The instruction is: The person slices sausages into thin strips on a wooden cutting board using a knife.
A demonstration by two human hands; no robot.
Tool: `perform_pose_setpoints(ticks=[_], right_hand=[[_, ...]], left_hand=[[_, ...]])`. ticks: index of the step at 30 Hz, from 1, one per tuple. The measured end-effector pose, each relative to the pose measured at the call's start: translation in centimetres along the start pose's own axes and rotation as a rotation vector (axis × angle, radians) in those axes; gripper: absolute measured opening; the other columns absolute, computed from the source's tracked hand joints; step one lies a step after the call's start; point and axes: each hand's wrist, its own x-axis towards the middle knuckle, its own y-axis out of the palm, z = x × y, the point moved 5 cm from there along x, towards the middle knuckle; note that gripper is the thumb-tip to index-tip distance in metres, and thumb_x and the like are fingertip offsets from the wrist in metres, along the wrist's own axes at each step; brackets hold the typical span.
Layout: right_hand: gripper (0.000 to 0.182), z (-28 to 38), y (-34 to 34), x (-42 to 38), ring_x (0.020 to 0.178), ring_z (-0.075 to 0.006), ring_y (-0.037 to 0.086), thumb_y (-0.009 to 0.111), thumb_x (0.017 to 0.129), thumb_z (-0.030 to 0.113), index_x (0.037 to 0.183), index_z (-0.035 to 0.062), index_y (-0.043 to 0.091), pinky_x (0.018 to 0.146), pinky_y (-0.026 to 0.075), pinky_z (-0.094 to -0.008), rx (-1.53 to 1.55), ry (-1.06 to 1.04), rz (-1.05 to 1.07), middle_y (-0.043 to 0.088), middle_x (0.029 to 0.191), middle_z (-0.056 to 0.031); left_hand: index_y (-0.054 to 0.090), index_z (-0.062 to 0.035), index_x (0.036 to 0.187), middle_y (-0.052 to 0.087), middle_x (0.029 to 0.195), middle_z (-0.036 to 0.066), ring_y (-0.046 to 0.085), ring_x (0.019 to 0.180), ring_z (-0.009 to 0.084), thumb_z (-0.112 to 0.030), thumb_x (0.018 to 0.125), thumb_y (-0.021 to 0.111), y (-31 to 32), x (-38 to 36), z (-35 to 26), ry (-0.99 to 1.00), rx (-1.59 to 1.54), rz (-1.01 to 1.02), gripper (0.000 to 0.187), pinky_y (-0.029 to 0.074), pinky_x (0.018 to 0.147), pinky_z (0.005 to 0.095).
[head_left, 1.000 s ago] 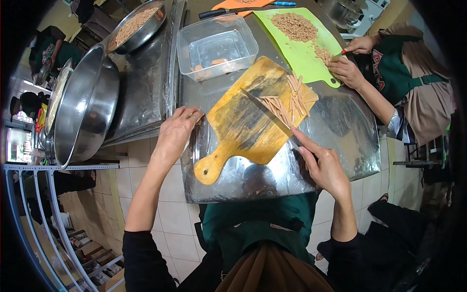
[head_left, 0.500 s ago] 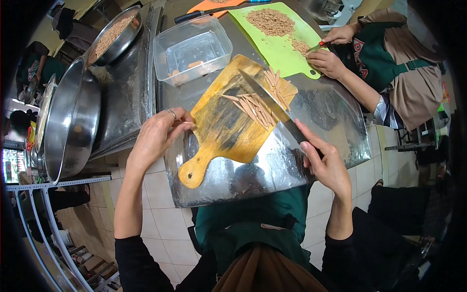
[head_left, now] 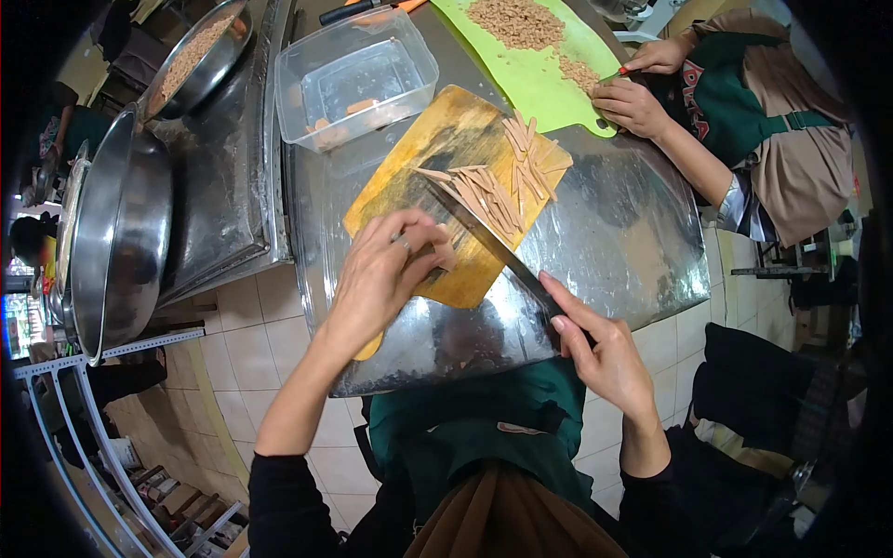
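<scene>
My right hand (head_left: 609, 358) grips the dark handle of a long kitchen knife (head_left: 502, 249). Its blade lies slantwise over the wooden cutting board (head_left: 400, 158), along the near edge of a pile of thin pinkish-brown strips (head_left: 488, 197). More strips (head_left: 528, 163) lie loosely at the board's right side. My left hand (head_left: 386, 270) is over the board's lower left part, fingers curled together left of the blade. Something pale brown seems to be at its fingertips, partly hidden and blurred. The forearm covers most of the board's handle.
Beyond the board stands a clear plastic container (head_left: 358, 79) with a few orange-brown pieces. A co-worker's hands (head_left: 633, 107) cut at a green board (head_left: 530, 79) bearing chopped bits. Large metal bowls (head_left: 121, 232) stand left. The metal table's front edge (head_left: 521, 367) is close to my apron.
My left hand has moved right from the board's left edge to over its lower middle. The knife has come down and left, from over the strips to their near side.
</scene>
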Motion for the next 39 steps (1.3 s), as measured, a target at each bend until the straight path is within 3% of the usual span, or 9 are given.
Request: perform_pose_setpoints(ticks=[3, 6, 7, 10, 13, 26, 39], right_hand=[[0.053, 0.5, 0.9, -0.6, 0.088, -0.0375, 0.075, 0.058, 0.102, 0.006, 0.152, 0.0205, 0.052, 0.077, 0.058, -0.0430, -0.051, -0.076, -0.018, 0.072, 0.118, -0.0220], [0.058, 1.2, 1.4, -0.9, 0.082, -0.0370, 0.074, 0.060, 0.100, 0.004, 0.154, 0.0217, 0.049, 0.074, 0.058, -0.0428, -0.106, -0.039, 0.018, 0.074, 0.109, -0.0212], [0.060, 1.1, 1.7, -1.0, 0.072, -0.0368, 0.072, 0.061, 0.099, 0.004, 0.155, 0.0233, 0.048, 0.069, 0.057, -0.0431, -0.146, -0.079, -0.015, 0.074, 0.093, -0.0193], [0.060, 1.1, 1.7, -0.8, 0.061, -0.0343, 0.067, 0.062, 0.099, 0.005, 0.154, 0.0244, 0.050, 0.062, 0.055, -0.0434, -0.256, -0.063, -0.058, 0.069, 0.077, -0.0161], [0.059, 1.6, 1.6, -0.3, 0.056, -0.0323, 0.064, 0.063, 0.099, 0.006, 0.154, 0.0250, 0.050, 0.057, 0.053, -0.0436, -0.308, -0.080, -0.034, 0.066, 0.072, -0.0151], [0.062, 1.9, 0.9, 0.5, 0.052, -0.0273, 0.057, 0.065, 0.097, 0.007, 0.154, 0.0259, 0.050, 0.054, 0.052, -0.0428, -0.275, -0.086, 0.029, 0.056, 0.065, -0.0116], [0.068, 2.5, 1.2, -0.8, 0.050, -0.0195, 0.054, 0.066, 0.095, 0.004, 0.157, 0.0261, 0.047, 0.047, 0.054, -0.0402, -0.329, 0.031, 0.168, 0.052, 0.068, -0.0075]], left_hand=[[0.076, -0.0033, 0.107, 0.071, 0.112, 0.009, 0.065, 0.104, 0.0294, -0.002, 0.084, 0.076, 0.1, -2.7, 0.0, -0.057, 0.056, -0.104, 0.023, 0.052, 0.091, 0.0394], [0.077, -0.0081, 0.109, 0.070, 0.114, 0.004, 0.064, 0.105, 0.0274, -0.008, 0.082, 0.080, 1.5, -4.1, 0.2, -0.052, 0.105, -0.181, 0.027, 0.050, 0.089, 0.0399], [0.077, -0.0089, 0.110, 0.071, 0.115, 0.004, 0.064, 0.105, 0.0268, -0.008, 0.083, 0.080, 1.9, -4.2, 0.5, -0.072, 0.070, -0.187, 0.028, 0.049, 0.088, 0.0387], [0.076, -0.0095, 0.114, 0.070, 0.117, 0.003, 0.064, 0.105, 0.0258, -0.008, 0.083, 0.080, 2.6, -4.2, 0.3, -0.113, 0.141, -0.211, 0.031, 0.048, 0.090, 0.0377], [0.076, -0.0068, 0.114, 0.071, 0.118, 0.006, 0.063, 0.110, 0.0277, -0.009, 0.085, 0.080, 3.1, -4.3, -1.1, -0.233, 0.096, -0.209, 0.030, 0.047, 0.097, 0.0397], [0.074, -0.0122, 0.123, 0.066, 0.125, -0.001, 0.061, 0.109, 0.0243, -0.011, 0.086, 0.079, 4.0, -4.7, -1.7, -0.252, 0.136, -0.219, 0.037, 0.043, 0.098, 0.0407], [0.078, -0.0115, 0.115, 0.070, 0.123, -0.001, 0.061, 0.105, 0.0234, -0.005, 0.079, 0.082, 4.6, -4.4, -0.9, -0.188, 0.191, -0.230, 0.037, 0.044, 0.095, 0.0390]])
